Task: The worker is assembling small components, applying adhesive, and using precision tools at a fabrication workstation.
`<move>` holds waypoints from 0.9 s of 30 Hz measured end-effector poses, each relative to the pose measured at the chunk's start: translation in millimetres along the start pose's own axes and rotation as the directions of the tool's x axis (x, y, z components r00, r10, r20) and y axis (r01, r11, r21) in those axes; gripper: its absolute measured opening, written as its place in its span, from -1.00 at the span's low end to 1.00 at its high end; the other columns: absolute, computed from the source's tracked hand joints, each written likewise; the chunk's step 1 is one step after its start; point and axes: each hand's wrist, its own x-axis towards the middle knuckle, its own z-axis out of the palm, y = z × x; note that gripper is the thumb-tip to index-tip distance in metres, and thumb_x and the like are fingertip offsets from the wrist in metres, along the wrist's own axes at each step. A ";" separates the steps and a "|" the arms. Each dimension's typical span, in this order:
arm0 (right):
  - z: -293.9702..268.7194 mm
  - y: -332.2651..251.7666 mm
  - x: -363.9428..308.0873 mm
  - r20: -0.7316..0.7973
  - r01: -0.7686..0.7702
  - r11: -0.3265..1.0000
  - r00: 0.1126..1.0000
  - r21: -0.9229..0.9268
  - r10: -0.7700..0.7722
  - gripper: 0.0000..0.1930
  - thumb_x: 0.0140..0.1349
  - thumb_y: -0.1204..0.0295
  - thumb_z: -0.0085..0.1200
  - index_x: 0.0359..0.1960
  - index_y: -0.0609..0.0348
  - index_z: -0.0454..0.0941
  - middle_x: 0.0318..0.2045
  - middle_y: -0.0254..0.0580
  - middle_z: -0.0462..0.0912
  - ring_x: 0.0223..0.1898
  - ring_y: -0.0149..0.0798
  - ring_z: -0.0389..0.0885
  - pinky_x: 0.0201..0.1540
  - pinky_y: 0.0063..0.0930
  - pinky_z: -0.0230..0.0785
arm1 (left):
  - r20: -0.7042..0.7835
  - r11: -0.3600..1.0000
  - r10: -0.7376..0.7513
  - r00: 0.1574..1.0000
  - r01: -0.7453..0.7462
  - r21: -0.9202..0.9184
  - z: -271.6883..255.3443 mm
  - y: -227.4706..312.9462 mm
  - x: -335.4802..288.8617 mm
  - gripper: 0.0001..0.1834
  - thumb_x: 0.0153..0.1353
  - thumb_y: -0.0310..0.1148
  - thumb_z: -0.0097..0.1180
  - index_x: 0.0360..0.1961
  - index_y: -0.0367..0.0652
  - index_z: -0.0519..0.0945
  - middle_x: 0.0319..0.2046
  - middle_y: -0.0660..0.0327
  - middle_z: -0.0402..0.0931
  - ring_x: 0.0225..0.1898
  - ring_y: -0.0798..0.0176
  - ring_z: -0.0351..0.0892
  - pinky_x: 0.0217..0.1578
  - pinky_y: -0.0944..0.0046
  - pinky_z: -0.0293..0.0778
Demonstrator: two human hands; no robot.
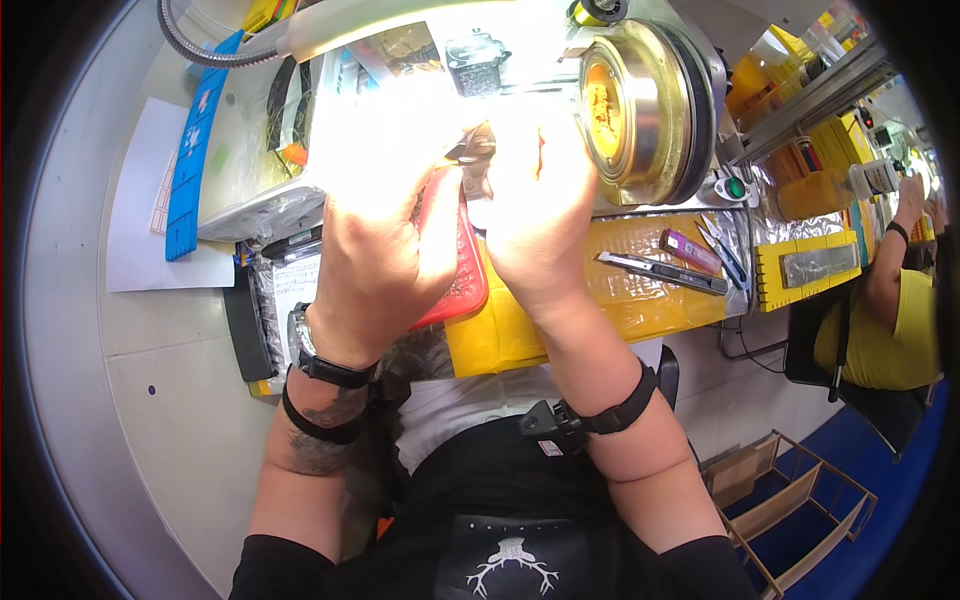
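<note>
My left hand (380, 235) and my right hand (540, 215) are raised close together under a very bright lamp, fingers bent inward. A small shiny, metal-looking piece (478, 150) shows between them. Glare washes out most of the fingertips, so its kind and the exact grip are hidden. Just below the hands lies a red, rounded flat item with a patterned surface (465, 270), partly covered by my left hand. To the right of my right hand stands a machine's round brass-coloured wheel housing (635, 115) with an orange centre.
A utility knife (665, 272), a purple lighter (690, 250) and tweezers (725, 250) lie on the yellow-taped bench edge (610, 315). A green button (735, 188) sits below the wheel. At left is a blue strip (200, 150). Another person in yellow (880, 330) sits at far right.
</note>
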 end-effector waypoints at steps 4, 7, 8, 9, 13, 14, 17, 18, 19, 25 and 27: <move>0.4 0.8 1.1 0.008 0.141 0.988 0.990 -0.063 -0.140 -0.90 0.44 0.55 -0.01 -0.23 0.36 0.49 -0.36 0.05 0.57 -0.35 0.02 0.58 -0.22 -0.20 0.44 | -0.097 0.998 0.067 0.993 -0.067 0.002 10.8 -5.1 -5.3 -0.67 0.18 -0.62 0.22 0.00 -0.36 0.64 -0.19 -0.08 0.65 -0.11 -0.19 0.65 0.07 -0.01 0.53; -1.3 1.8 0.6 0.007 0.135 0.989 0.991 -0.063 -0.135 -0.92 0.39 0.57 0.00 -0.25 0.35 0.49 -0.35 0.04 0.56 -0.32 0.03 0.58 -0.20 -0.19 0.44 | -0.033 0.980 -0.140 0.990 0.134 -0.144 25.8 -10.0 -23.4 -0.47 0.32 -0.67 0.11 0.34 -0.42 0.45 0.25 -0.06 0.52 0.23 0.08 0.57 0.23 0.08 0.52; -0.9 1.1 0.5 0.021 0.181 0.981 0.983 -0.075 -0.180 -0.94 0.36 0.58 0.01 -0.25 0.35 0.50 -0.34 0.04 0.56 -0.30 0.04 0.58 -0.19 -0.19 0.44 | -0.034 0.981 -0.144 0.989 0.139 -0.138 32.2 -14.1 -31.8 -0.47 0.32 -0.67 0.11 0.34 -0.42 0.45 0.25 -0.06 0.52 0.23 0.08 0.57 0.23 0.08 0.52; -0.7 1.5 0.7 0.035 0.228 0.969 0.974 -0.092 -0.226 -0.95 0.32 0.59 0.02 -0.25 0.34 0.50 -0.33 0.03 0.55 -0.29 0.05 0.59 -0.18 -0.18 0.44 | -0.053 0.969 -0.148 0.988 0.134 -0.206 42.8 -21.0 -40.3 -0.41 0.33 -0.69 0.10 0.40 -0.44 0.36 0.30 -0.05 0.45 0.25 0.10 0.54 0.24 0.08 0.53; 2.0 7.3 -0.5 0.057 0.306 0.930 0.952 -0.202 -0.300 -0.94 0.28 0.61 0.02 -0.25 0.34 0.51 -0.31 0.02 0.55 -0.29 0.06 0.58 -0.18 -0.18 0.44 | -0.026 0.966 -0.081 0.996 0.072 -0.250 50.4 -37.8 -47.5 -0.30 0.30 -0.75 0.12 0.46 -0.48 0.22 0.33 -0.08 0.38 0.25 0.08 0.53 0.22 0.07 0.56; 2.1 14.4 0.7 0.055 0.322 0.929 0.947 -0.182 -0.318 -0.94 0.28 0.61 0.02 -0.25 0.34 0.51 -0.31 0.02 0.55 -0.29 0.06 0.58 -0.18 -0.18 0.45 | -0.021 0.956 -0.081 0.997 0.071 -0.286 44.7 -32.1 -40.6 -0.31 0.30 -0.75 0.13 0.45 -0.49 0.24 0.30 -0.08 0.42 0.25 0.08 0.53 0.23 0.07 0.55; -11.9 15.6 4.5 0.106 0.395 0.891 0.918 -0.224 -0.381 -0.95 0.29 0.61 0.03 -0.26 0.35 0.50 -0.31 0.03 0.55 -0.29 0.06 0.58 -0.18 -0.19 0.46 | -0.136 0.966 0.006 0.991 -0.040 -0.254 36.5 -34.7 -16.8 -0.61 0.27 -0.62 0.21 0.13 -0.45 0.57 0.08 -0.13 0.59 0.01 -0.07 0.70 0.06 0.08 0.64; -15.1 15.8 6.0 0.137 0.420 0.864 0.908 -0.279 -0.397 -0.95 0.29 0.61 0.04 -0.26 0.36 0.50 -0.31 0.04 0.55 -0.29 0.06 0.58 -0.19 -0.18 0.46 | -0.125 0.981 0.185 0.975 -0.189 -0.028 38.8 -48.2 -9.9 -0.64 0.27 -0.63 0.18 0.11 -0.43 0.60 0.08 -0.12 0.59 0.05 -0.09 0.69 0.11 0.06 0.62; -13.7 12.2 4.5 0.121 0.295 0.933 0.954 -0.208 -0.274 -0.91 0.28 0.62 0.05 -0.22 0.38 0.53 -0.29 0.06 0.57 -0.28 0.06 0.59 -0.20 -0.17 0.46 | -0.207 0.941 0.249 0.946 -0.287 -0.180 37.5 -52.1 5.3 -0.67 0.27 -0.64 0.17 0.08 -0.41 0.63 0.10 -0.11 0.60 0.14 -0.06 0.65 0.18 0.08 0.57; -9.1 15.8 3.7 0.177 0.335 0.927 0.936 -0.167 -0.306 -0.87 0.28 0.70 -0.08 -0.18 0.38 0.48 -0.36 -0.26 0.52 -0.51 -0.52 0.43 -0.50 -0.62 0.33 | 0.018 0.374 -0.102 0.995 0.055 -0.926 65.1 -63.3 14.8 -0.61 0.46 -0.45 0.02 0.25 -0.35 0.51 0.17 0.05 0.60 0.20 0.21 0.61 0.20 0.22 0.56; -8.8 12.9 2.7 0.207 0.400 0.886 0.911 -0.236 -0.357 -0.86 0.27 0.69 -0.07 -0.17 0.36 0.48 -0.36 -0.26 0.52 -0.51 -0.50 0.43 -0.49 -0.61 0.34 | 0.042 0.208 -0.124 0.991 0.067 -0.976 64.9 -60.8 12.8 -0.54 0.56 -0.24 -0.08 0.31 -0.33 0.46 0.16 0.09 0.60 0.16 0.25 0.62 0.18 0.24 0.57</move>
